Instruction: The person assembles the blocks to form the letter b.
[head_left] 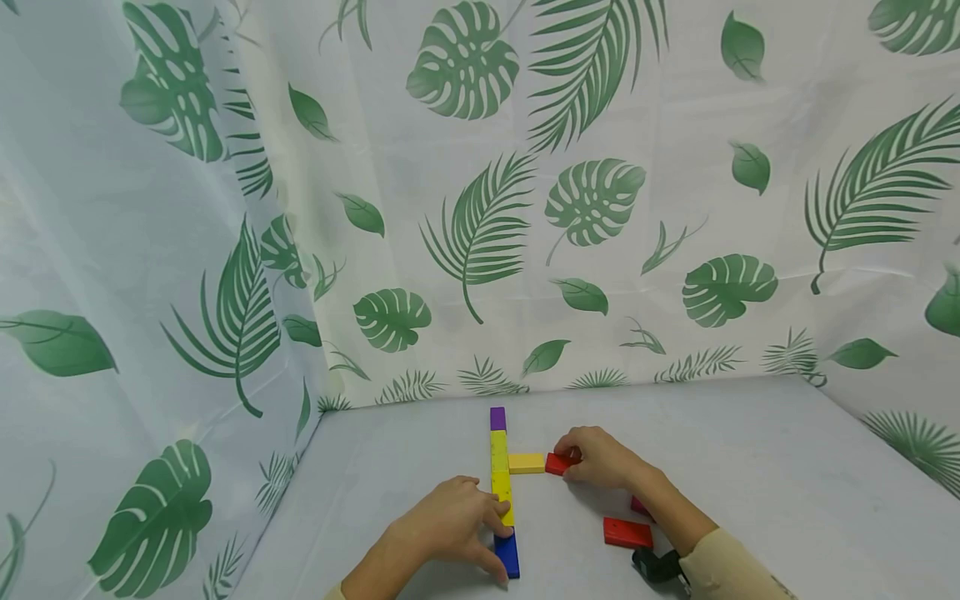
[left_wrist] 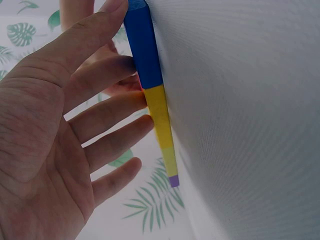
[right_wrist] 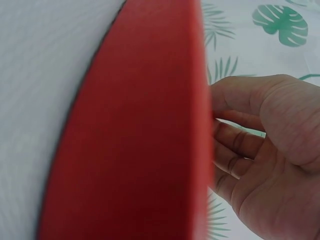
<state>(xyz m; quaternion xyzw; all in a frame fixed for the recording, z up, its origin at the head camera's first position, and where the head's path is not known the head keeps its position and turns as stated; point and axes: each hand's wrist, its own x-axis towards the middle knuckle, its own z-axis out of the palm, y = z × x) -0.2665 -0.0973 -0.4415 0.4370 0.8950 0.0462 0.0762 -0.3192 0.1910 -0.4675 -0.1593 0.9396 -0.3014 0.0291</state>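
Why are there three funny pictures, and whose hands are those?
No robot here: these are a person's bare left hand and right hand. One picture looks down from the person's head; the others are taken from each wrist, so things look huge.

On the pale surface, a purple block, yellow blocks and a blue block make a line. Another yellow one sticks out sideways. The left hand touches the line. The right hand pinches a red block; more red blocks lie nearby.
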